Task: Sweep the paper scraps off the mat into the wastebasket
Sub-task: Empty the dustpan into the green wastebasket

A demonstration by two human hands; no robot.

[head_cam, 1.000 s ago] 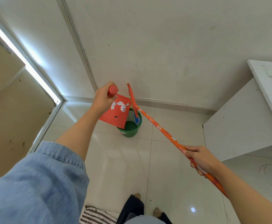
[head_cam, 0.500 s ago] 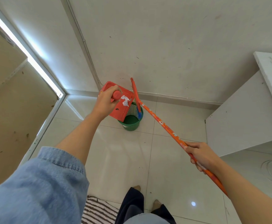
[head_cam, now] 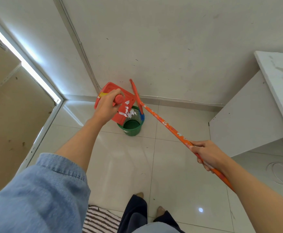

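- Head view: my left hand clenches the red dustpan handle, pan tilted over the green wastebasket.
- White paper scraps cling at the pan's lower lip, just past my knuckles.
- My right hand grips the orange broom; its head rests at the basket's far rim.
- Striped mat lies behind, by my feet.

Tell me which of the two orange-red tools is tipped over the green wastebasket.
The dustpan, held by the left hand: its lip hangs over the wastebasket, paper scraps sliding down. The broom, in the right hand, just angles beside it.
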